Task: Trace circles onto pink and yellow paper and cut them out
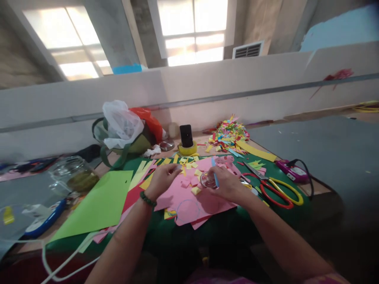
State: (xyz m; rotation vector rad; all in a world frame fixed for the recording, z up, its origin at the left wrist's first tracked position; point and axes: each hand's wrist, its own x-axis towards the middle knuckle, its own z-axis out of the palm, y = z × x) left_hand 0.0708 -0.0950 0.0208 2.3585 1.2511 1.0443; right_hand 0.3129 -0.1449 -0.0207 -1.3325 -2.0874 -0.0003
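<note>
My right hand [226, 184] is closed around a small round clear container [208, 180] above a pink paper sheet [204, 205]. A light blue strip [215, 176], pen or paper, shows at its fingers. My left hand [164, 179] hovers left of the sheet with thumb and fingers pinched together; I cannot make out anything between them. Small yellow and pink paper pieces [195, 191] lie between the hands. A circle is drawn on the pink sheet. Scissors [271, 185] with red and yellow handles lie open right of my right hand.
Green paper [97, 203] and a glass jar [74, 175] are on the left. A phone [186, 136] stands in a yellow tape roll [187, 148], near a heap of paper strips [229, 134]. A bag with plastic bags [122, 126] sits behind; a pink-purple device [291, 170] lies right.
</note>
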